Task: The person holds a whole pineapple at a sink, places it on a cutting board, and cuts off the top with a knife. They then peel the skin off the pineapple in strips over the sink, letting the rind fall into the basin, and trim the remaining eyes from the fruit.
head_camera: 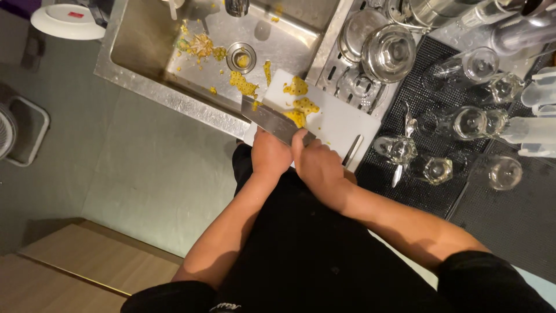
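A white cutting board [336, 122] lies over the right edge of a steel sink [145, 40], with yellow pineapple peel scraps [298, 104] on it. A broad cleaver [272, 119] lies flat across the board's near left corner. My right hand [315, 165] is closed around its handle end. My left hand [269, 155] sits next to it at the board's near edge, touching the blade's back; what its fingers hold is hidden.
More peel scraps and a pineapple crown [201, 45] lie in the sink near the drain [241, 57]. Several upturned glasses [469, 122] and a glass bowl [388, 52] stand on a black drying mat [509, 214] at the right. A white plate [66, 22] is at top left.
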